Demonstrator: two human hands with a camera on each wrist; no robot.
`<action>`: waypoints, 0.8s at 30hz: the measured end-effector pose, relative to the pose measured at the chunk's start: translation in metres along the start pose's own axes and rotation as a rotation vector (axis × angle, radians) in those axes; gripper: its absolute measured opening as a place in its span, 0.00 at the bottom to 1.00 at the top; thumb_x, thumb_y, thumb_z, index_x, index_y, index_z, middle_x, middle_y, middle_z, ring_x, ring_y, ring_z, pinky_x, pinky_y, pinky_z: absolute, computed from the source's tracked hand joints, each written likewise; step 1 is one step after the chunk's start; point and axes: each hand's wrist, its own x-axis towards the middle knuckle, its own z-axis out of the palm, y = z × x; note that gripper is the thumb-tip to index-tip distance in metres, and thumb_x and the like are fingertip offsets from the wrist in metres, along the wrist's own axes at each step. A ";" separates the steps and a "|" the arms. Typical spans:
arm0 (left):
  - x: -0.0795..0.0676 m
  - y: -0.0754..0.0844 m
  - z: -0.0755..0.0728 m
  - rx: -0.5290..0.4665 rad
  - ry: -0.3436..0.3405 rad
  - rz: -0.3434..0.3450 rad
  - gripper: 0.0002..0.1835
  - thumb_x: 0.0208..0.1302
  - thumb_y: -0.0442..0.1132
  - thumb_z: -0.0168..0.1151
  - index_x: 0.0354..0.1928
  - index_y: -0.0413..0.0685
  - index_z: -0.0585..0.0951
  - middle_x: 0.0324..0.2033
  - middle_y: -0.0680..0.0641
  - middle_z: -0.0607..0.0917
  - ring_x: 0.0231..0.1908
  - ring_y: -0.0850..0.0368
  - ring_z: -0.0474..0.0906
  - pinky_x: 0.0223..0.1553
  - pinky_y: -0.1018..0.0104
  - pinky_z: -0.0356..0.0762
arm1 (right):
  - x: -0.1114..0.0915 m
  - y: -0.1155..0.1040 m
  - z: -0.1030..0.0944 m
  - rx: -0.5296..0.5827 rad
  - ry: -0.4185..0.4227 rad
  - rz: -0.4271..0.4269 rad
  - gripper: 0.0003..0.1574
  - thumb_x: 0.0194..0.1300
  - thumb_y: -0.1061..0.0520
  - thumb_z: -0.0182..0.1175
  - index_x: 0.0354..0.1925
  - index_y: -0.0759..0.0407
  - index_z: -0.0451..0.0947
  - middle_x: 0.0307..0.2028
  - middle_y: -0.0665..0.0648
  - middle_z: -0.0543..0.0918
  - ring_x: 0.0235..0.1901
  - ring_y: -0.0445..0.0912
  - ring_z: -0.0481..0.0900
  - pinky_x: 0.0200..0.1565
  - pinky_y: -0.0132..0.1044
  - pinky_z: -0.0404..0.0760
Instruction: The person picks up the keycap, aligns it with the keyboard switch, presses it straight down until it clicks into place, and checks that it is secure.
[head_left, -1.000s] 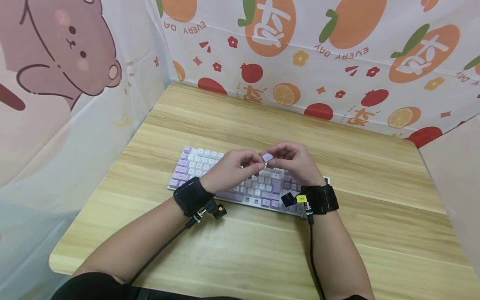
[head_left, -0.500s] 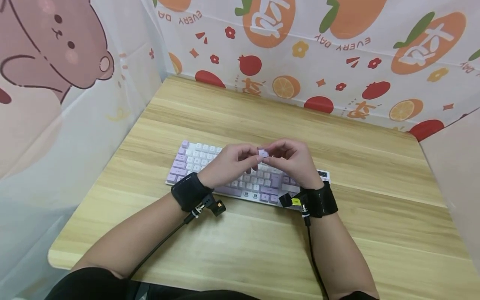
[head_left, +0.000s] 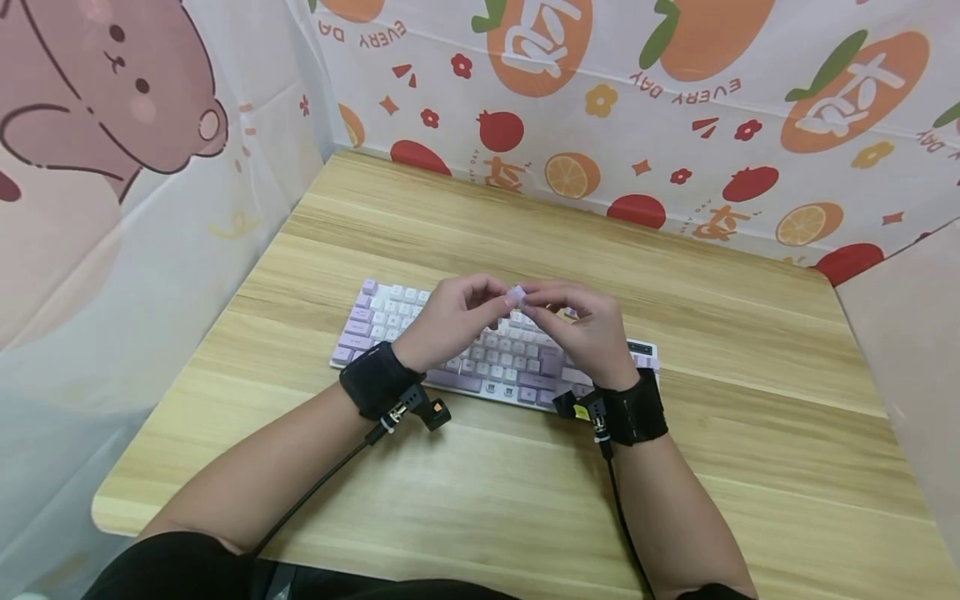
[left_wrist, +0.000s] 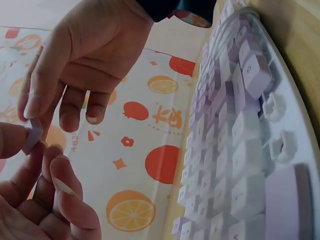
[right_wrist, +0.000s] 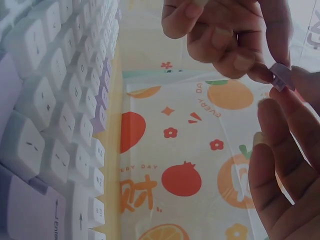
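A small light-purple keycap is held up over the keyboard between both hands. My left hand pinches it between thumb and fingers. From the other side, my right hand grips it with thumb and fingertips too. The right wrist view shows the hollow underside of the keycap. Below lies a white and purple keyboard, partly covered by the hands. Along its near row, two bare switches show without caps, right of the purple space bar.
The keyboard rests on a wooden table. A white cable lies over its right end in the left wrist view. A fruit-printed cloth hangs behind the table, and a bear-printed curtain hangs at the left.
Both hands have risen a little and shifted left, away from me, over the keyboard. The keycap has been turned between the fingers.
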 end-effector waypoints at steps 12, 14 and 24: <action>0.000 0.001 0.001 -0.198 -0.028 -0.050 0.12 0.71 0.42 0.59 0.47 0.41 0.80 0.39 0.44 0.87 0.43 0.34 0.80 0.35 0.58 0.82 | 0.001 0.000 0.007 -0.071 -0.010 -0.079 0.22 0.54 0.67 0.72 0.49 0.64 0.84 0.39 0.57 0.85 0.31 0.44 0.77 0.36 0.33 0.77; 0.000 0.001 0.001 -0.209 -0.034 -0.047 0.11 0.70 0.41 0.60 0.48 0.41 0.80 0.39 0.44 0.88 0.43 0.33 0.80 0.35 0.58 0.82 | 0.002 0.000 0.009 -0.082 -0.024 -0.095 0.20 0.54 0.66 0.72 0.48 0.63 0.85 0.38 0.56 0.85 0.31 0.45 0.76 0.35 0.33 0.76; -0.001 0.000 0.004 -0.202 -0.032 -0.061 0.11 0.64 0.38 0.66 0.46 0.43 0.80 0.37 0.46 0.88 0.37 0.53 0.84 0.33 0.62 0.81 | -0.002 -0.002 0.012 -0.205 -0.048 -0.174 0.16 0.55 0.66 0.71 0.44 0.62 0.86 0.37 0.55 0.84 0.36 0.46 0.78 0.39 0.33 0.78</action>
